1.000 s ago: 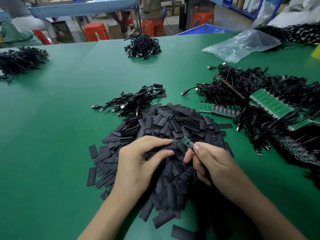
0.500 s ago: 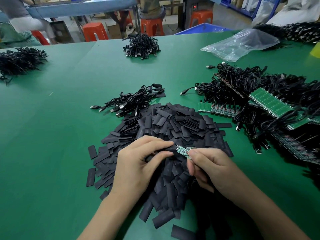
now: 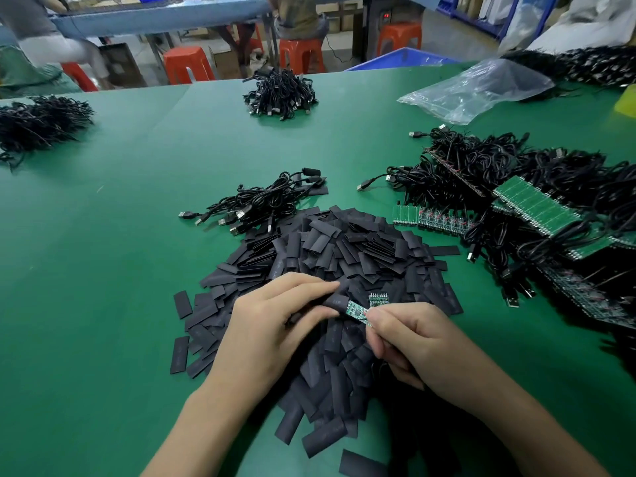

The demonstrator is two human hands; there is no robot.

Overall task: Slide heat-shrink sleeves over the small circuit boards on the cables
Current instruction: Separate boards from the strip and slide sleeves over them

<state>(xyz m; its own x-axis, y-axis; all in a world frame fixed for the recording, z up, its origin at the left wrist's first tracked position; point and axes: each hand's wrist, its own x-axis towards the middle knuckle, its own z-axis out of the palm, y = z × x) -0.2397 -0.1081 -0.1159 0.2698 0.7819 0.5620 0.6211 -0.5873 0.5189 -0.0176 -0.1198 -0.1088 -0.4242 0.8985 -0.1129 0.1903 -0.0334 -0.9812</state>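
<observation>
On the green table (image 3: 103, 287), above a heap of black heat-shrink sleeves (image 3: 344, 256), the left hand (image 3: 275, 325) pinches one sleeve (image 3: 335, 301). Its end touches the small circuit board (image 3: 356, 310), which the right hand (image 3: 413, 342) pinches between curled fingers.

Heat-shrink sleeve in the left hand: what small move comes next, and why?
Probably slide the heat-shrink sleeve over the circuit board: the left hand pinches it at the board's tip, the right hand pinches the other end, and most of the board shows bare.
</observation>
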